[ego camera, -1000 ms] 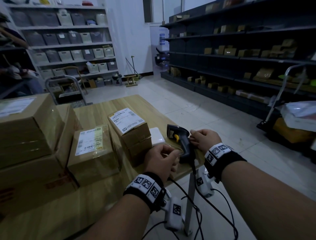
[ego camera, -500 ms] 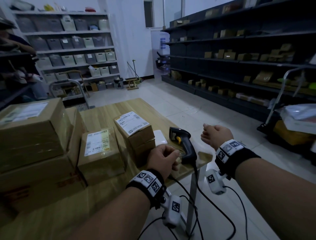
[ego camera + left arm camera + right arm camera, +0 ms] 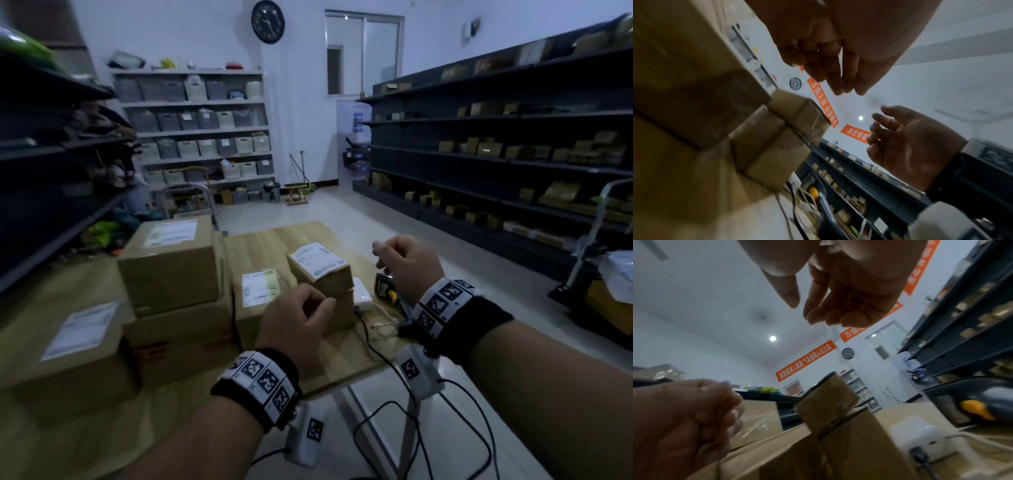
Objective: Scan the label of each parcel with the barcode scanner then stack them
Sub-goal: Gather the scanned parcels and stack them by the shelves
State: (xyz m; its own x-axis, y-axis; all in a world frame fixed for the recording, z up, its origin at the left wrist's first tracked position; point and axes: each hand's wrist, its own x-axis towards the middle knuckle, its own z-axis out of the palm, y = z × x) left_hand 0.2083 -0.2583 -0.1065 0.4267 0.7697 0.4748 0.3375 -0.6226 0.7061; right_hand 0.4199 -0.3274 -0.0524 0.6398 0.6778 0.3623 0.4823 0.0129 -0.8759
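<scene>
Several brown cardboard parcels with white labels stand on the wooden table (image 3: 342, 359). A small parcel (image 3: 320, 265) tops another at the table's right; the same pair (image 3: 777, 138) (image 3: 828, 399) shows in both wrist views. A medium parcel (image 3: 258, 291) stands beside them. The black barcode scanner (image 3: 385, 291) with its yellow trigger (image 3: 972, 405) lies on the table, partly hidden by my right wrist. My left hand (image 3: 322, 305) hovers in front of the small stack, fingers loosely curled, empty. My right hand (image 3: 380, 255) hangs above the scanner, also empty and apart from it.
Larger boxes (image 3: 171, 260) are piled at the left, with one more (image 3: 75, 349) near the front. A white power adapter (image 3: 361, 296) and cables lie between the stack and the scanner. Dark shelving (image 3: 513, 154) lines the right wall. The table's right edge is close.
My right hand has left the scanner and risen above it. My left hand has lifted off the scanner's handle toward the small stack. The head view has tilted up.
</scene>
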